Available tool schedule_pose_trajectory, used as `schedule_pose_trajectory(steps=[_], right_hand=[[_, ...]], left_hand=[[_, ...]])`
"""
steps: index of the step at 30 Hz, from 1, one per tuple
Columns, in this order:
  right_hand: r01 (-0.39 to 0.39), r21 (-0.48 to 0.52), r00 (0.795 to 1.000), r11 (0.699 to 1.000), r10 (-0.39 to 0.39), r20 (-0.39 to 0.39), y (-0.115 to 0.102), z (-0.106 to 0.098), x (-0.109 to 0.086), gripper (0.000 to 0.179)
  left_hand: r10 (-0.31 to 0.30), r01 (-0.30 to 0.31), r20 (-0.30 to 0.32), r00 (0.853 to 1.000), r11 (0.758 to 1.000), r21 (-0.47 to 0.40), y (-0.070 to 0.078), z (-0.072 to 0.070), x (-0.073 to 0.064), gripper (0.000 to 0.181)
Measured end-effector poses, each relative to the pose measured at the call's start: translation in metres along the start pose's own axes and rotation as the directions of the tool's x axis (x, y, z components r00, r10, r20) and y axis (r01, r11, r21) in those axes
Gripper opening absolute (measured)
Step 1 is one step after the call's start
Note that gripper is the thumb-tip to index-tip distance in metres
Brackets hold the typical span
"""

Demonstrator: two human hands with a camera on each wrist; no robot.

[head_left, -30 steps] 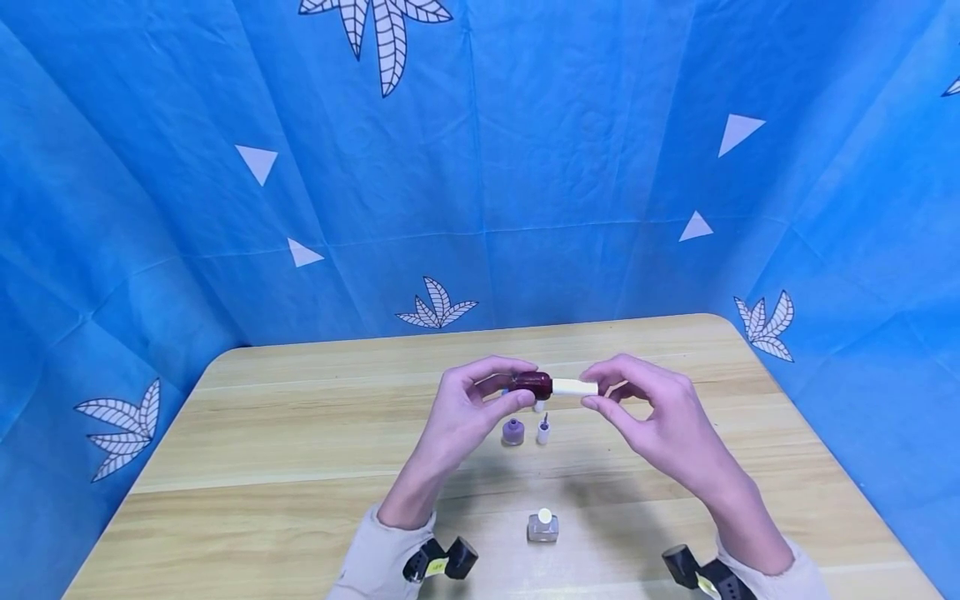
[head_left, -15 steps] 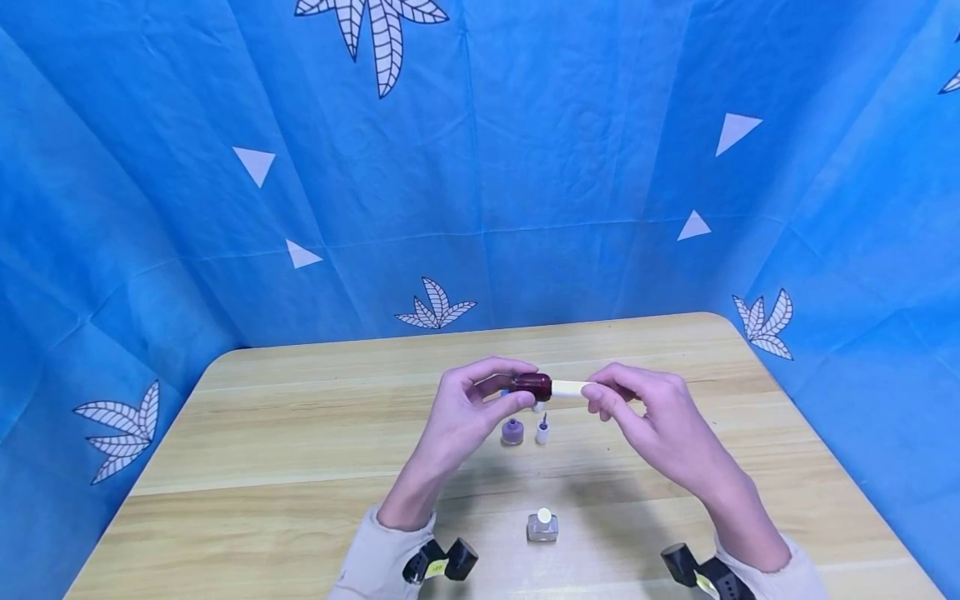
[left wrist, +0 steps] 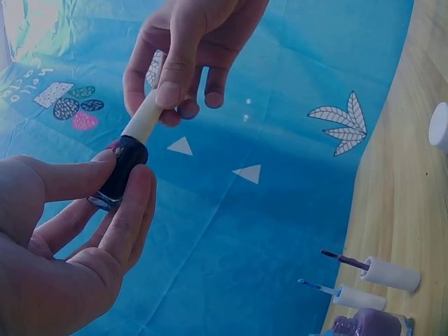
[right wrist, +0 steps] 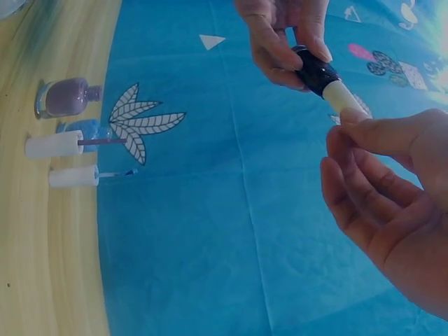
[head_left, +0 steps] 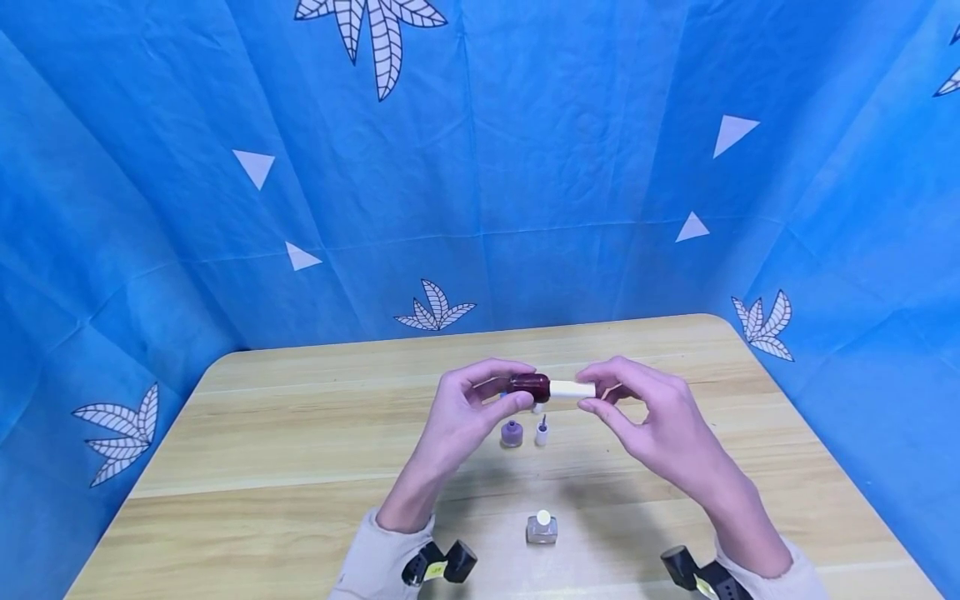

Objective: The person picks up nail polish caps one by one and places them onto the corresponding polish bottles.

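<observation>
Above the table, my left hand (head_left: 468, 408) grips a dark red nail polish bottle (head_left: 531, 387) lying sideways, its neck end towards the right. My right hand (head_left: 660, 412) pinches the bottle's long white cap (head_left: 572, 389) near its far end between thumb and fingers. Cap and bottle are joined in line; in the left wrist view the cap (left wrist: 142, 119) meets the bottle (left wrist: 124, 164) with no gap showing. Behind and below the hands stand an uncapped purple nail polish bottle (head_left: 512, 434) and a white brush cap (head_left: 542, 432), brush pointing up.
A blue nail polish bottle (right wrist: 91, 129) and a second white brush cap (right wrist: 73, 176) with a blue-tipped brush stand just behind. Nearer the front edge is a capped clear-grey bottle (head_left: 542, 530). A blue patterned curtain (head_left: 480, 167) encloses the wooden table (head_left: 300, 433).
My right thumb and fingers rolled over the white cap, then turned back to spread at its end. The left hand and bottle have stayed almost still.
</observation>
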State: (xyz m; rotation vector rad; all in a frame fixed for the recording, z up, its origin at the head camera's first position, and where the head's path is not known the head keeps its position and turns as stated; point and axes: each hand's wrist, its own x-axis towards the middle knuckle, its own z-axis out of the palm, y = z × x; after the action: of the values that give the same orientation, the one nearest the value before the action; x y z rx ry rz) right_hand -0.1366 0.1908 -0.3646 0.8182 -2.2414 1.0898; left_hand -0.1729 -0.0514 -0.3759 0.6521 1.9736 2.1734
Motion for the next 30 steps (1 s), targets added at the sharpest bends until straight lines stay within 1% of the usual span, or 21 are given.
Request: schedule_pose_trajectory(steps=[5, 9, 15, 16, 18, 23, 30], right_hand=[[0.008, -0.033, 1.0, 0.999, -0.008, -0.007, 0.0008, 0.0004, -0.0009, 0.037], [0.006, -0.055, 1.0, 0.998, -0.007, -0.01, 0.0019, 0.0013, -0.0016, 0.031], [0.014, -0.083, 1.0, 0.996, -0.012, 0.02, 0.0035, 0.0028, -0.0021, 0.009], [0.014, -0.087, 1.0, 0.996, -0.012, 0.024, 0.0034, 0.0029, -0.0022, 0.008], [0.016, -0.093, 1.0, 0.996, -0.014, 0.027, 0.0029, 0.0035, -0.0022, 0.008], [0.012, -0.101, 1.0, 0.995, -0.011, 0.013, 0.0012, 0.0055, -0.0023, 0.02], [-0.035, -0.102, 0.998, 0.994, 0.041, 0.049, 0.001, 0.0051, -0.0032, 0.019]], left_hand=[[0.014, -0.014, 0.012, 1.0, 1.0, -0.024, -0.0007, 0.0002, 0.0001, 0.029], [0.018, -0.017, 0.008, 1.0, 0.999, -0.039, 0.0002, 0.0006, -0.0001, 0.03], [0.022, -0.021, 0.011, 1.0, 0.999, -0.048, 0.001, 0.0019, -0.0004, 0.03], [0.025, -0.024, 0.012, 1.0, 0.998, -0.05, 0.0013, 0.0023, -0.0005, 0.029], [0.03, -0.03, 0.007, 1.0, 0.999, -0.044, 0.0012, 0.0029, -0.0005, 0.028], [0.028, -0.029, -0.008, 1.0, 0.999, -0.024, 0.0009, 0.0036, -0.0006, 0.027], [0.042, -0.041, -0.018, 0.999, 0.998, 0.045, 0.0021, 0.0042, -0.0015, 0.028]])
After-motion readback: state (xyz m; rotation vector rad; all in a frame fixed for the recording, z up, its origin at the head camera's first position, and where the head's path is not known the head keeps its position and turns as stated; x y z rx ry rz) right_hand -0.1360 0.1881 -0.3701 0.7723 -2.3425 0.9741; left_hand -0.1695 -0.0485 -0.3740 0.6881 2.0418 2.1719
